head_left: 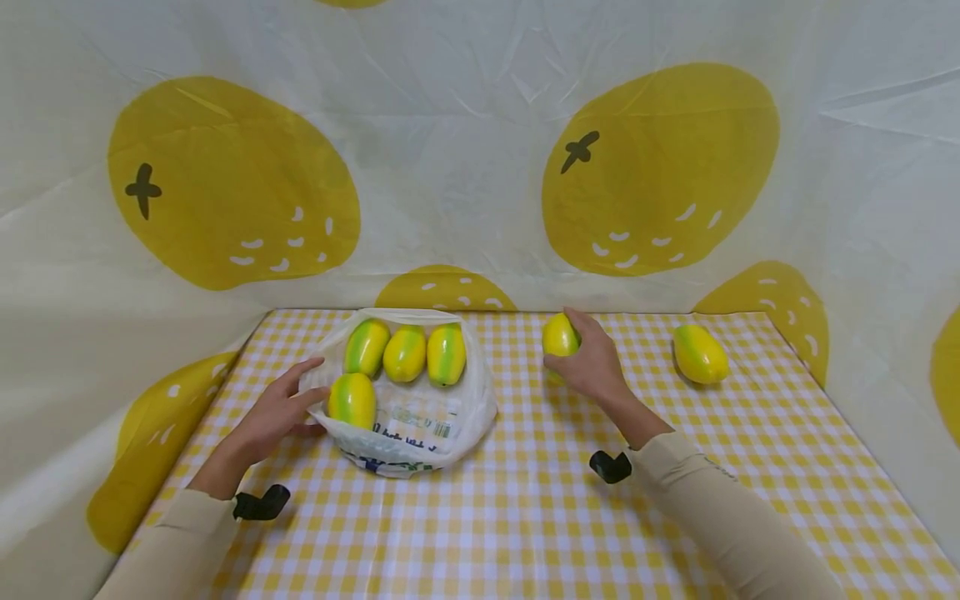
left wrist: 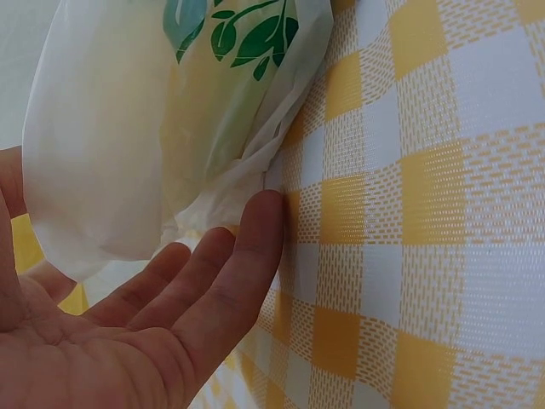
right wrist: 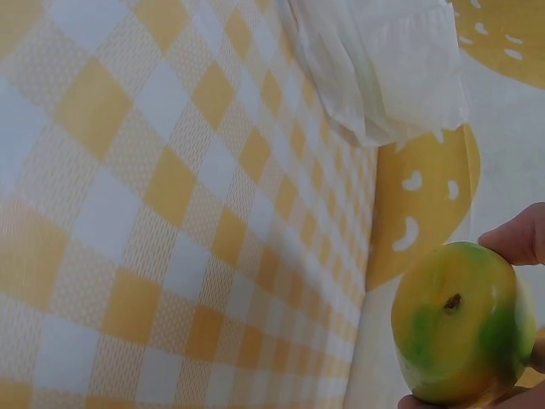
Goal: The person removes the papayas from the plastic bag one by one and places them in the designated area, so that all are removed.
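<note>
In the head view, my right hand (head_left: pixel 596 360) grips a yellow fruit with green stripes (head_left: pixel 558 335), thumb and fingers on its sides. Its rounded end with a small brown stem scar faces the right wrist camera, where the fruit (right wrist: pixel 460 328) appears clear of the tablecloth. A white plastic bag (head_left: pixel 480 408) lies with its mouth wide, several like fruits (head_left: pixel 405 354) inside. At its left rim is my left hand (head_left: pixel 279 412), beside the nearest fruit (head_left: pixel 352 400). In the left wrist view its loosely extended fingers (left wrist: pixel 247 264) lie against the bag (left wrist: pixel 102 170), which bears a green leaf print.
Another yellow-green fruit (head_left: pixel 701 354) lies on the right of the table, beyond my right hand. A yellow-and-white checked tablecloth (head_left: pixel 525 517) covers the table. Behind it hangs a pale curtain (head_left: pixel 450 167) printed with large yellow fruits, also along both sides.
</note>
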The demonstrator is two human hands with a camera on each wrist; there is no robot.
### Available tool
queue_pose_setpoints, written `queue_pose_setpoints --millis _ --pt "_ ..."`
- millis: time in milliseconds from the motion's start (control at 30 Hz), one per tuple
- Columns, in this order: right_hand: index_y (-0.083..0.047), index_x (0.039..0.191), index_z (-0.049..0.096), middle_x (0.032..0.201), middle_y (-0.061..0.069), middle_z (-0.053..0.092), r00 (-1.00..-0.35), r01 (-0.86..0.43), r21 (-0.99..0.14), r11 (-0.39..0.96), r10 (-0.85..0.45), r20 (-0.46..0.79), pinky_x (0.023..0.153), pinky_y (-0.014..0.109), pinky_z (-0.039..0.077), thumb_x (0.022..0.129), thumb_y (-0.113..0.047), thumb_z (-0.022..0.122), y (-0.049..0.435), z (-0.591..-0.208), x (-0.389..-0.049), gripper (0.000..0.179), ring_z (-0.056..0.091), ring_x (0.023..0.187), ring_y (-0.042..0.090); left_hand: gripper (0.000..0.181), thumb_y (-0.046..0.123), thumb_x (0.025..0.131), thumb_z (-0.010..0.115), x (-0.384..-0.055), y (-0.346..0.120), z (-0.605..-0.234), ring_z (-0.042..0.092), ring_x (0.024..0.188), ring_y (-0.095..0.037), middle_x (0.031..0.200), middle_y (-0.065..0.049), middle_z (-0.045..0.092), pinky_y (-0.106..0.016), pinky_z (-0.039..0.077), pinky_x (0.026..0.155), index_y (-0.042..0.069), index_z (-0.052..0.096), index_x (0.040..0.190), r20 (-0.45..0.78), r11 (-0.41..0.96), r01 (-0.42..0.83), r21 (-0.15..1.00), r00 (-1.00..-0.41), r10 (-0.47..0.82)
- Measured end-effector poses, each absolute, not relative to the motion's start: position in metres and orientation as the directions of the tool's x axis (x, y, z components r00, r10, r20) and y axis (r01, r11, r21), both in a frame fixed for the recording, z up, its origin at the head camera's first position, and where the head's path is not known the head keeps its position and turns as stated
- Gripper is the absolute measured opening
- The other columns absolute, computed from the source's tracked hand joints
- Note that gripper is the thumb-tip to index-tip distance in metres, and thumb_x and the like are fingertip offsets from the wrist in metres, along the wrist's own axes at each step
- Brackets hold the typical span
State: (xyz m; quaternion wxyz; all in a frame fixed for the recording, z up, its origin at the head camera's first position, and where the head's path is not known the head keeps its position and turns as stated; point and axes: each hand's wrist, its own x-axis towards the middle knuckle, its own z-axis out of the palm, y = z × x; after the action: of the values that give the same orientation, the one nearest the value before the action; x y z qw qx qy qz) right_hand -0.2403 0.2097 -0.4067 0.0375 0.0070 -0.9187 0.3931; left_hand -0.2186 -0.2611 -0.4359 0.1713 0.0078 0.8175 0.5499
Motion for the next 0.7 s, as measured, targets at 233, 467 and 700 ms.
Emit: queue_pose_setpoints --millis 233,467,700 --pt "-0.007 0.163 0.033 0.167 0.020 0.035 -0.996 -0.050 -0.707 0.706 0.018 0.089 0.096 0.056 0.055 0.089 -0.019 0.073 0.221 -0.408 -0.243 0.085 0.054 0.128 0.044 0.075 0.032 0.109 0.056 -0.219 -0.263 -0.436 0.067 0.106 -0.017 0.172 -0.029 0.006 -0.044 0.064 0.088 0.019 0.012 0.169 -0.264 0.379 -0.168 0.910 -0.940 0.216" --pt "-0.005 0.163 0.033 0.166 0.022 0.035 -0.996 -0.039 -0.699 0.714 0.031 0.087 0.098 0.059 0.054 0.090 -0.019 0.075 0.230 -0.407 -0.245 0.085 0.052 0.131 0.046 0.076 0.034 0.109 0.057 -0.218 -0.263 -0.435 0.067 0.103 -0.015 0.172 -0.031 0.008 -0.043 0.065 0.088 0.017 0.013 0.169 -0.264 0.375 -0.169 0.912 -0.940 0.218" --pt "-0.006 0.164 0.031 0.167 0.023 0.033 -0.997 -0.028 -0.696 0.718 0.033 0.074 0.099 0.060 0.053 0.091 -0.018 0.074 0.238 -0.406 -0.247 0.086 0.050 0.133 0.047 0.076 0.034 0.109 0.057 -0.219 -0.262 -0.435 0.065 0.111 -0.018 0.171 -0.030 0.009 -0.043 0.065 0.087 0.019 0.013 0.169 -0.273 0.378 -0.181 0.908 -0.940 0.205"
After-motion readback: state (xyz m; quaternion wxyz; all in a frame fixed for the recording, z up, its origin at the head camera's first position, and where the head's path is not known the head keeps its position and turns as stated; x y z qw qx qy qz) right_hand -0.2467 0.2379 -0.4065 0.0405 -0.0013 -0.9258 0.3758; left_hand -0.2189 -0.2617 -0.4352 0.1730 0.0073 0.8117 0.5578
